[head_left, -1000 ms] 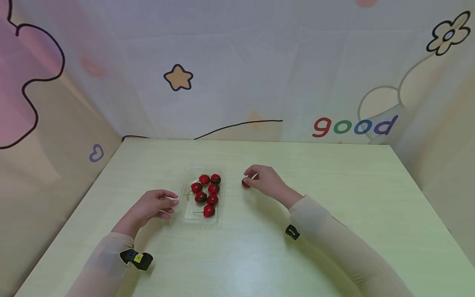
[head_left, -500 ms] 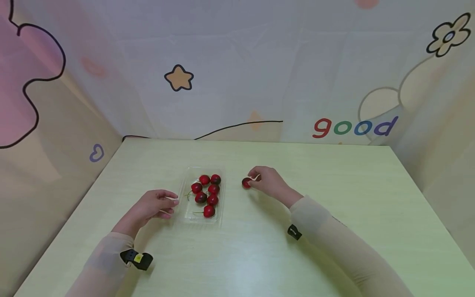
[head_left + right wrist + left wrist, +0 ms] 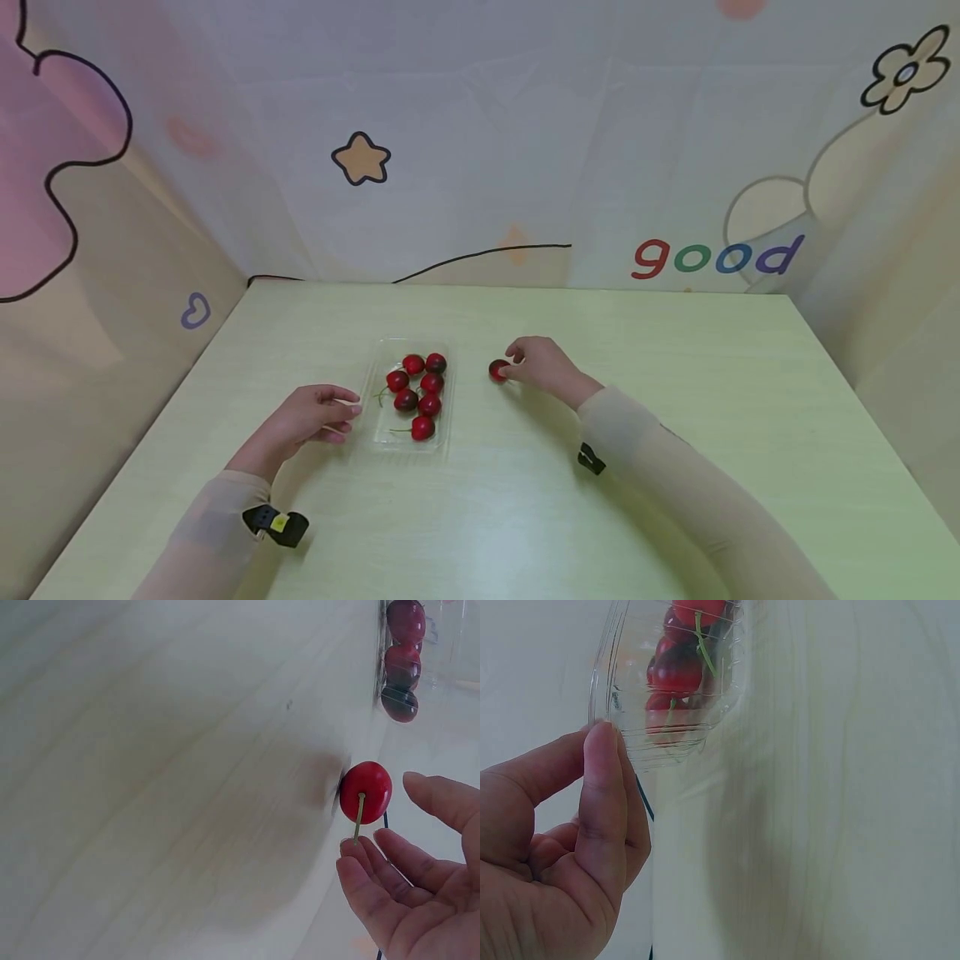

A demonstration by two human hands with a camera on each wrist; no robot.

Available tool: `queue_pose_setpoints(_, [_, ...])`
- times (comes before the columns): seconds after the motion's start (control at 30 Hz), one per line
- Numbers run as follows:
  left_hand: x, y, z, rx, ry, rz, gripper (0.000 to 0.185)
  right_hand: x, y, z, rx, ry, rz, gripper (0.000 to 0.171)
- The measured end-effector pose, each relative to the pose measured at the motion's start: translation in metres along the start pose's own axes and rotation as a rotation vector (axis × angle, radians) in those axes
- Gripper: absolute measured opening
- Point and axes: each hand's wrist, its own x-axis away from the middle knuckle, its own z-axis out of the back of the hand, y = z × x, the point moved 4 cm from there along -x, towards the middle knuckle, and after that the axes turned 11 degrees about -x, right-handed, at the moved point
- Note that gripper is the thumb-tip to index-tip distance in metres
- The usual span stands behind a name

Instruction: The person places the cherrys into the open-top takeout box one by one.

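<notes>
A clear plastic tray (image 3: 381,435) lies on the table with several dark red cherries (image 3: 406,400) inside, some with green stems. My left hand (image 3: 306,414) is at its left side; in the left wrist view, thumb and finger pinch the tray's rim (image 3: 615,682). To the right of the tray, a single cherry (image 3: 497,371) rests on the tabletop. Beside it is my right hand (image 3: 546,367), thumb and fingers spread apart. The right wrist view shows this cherry (image 3: 366,784) between the thumb and fingers, ungripped, its green stem reaching toward the fingertips.
The pale wooden table (image 3: 525,508) extends around both arms. Behind it hangs a printed cloth backdrop (image 3: 465,150), which also rises along the left and right sides. Each wrist wears a black strapped device, such as the left one (image 3: 276,525).
The right hand has drawn slightly right from the single cherry and its fingers have spread. That cherry stays on the table. The left hand and tray have not visibly moved.
</notes>
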Motion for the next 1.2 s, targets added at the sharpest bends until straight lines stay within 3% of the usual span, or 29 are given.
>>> queue_pose_setpoints(0.6, [0.001, 0.0, 0.001, 0.005, 0.002, 0.008, 0.043, -0.013, -0.003, -0.009, 0.037, -0.029, -0.02, 0.049])
queue_pose_setpoints(1.2, [0.001, 0.001, 0.001, 0.011, 0.002, 0.001, 0.043, -0.012, -0.004, -0.012, 0.089, -0.016, -0.001, 0.04])
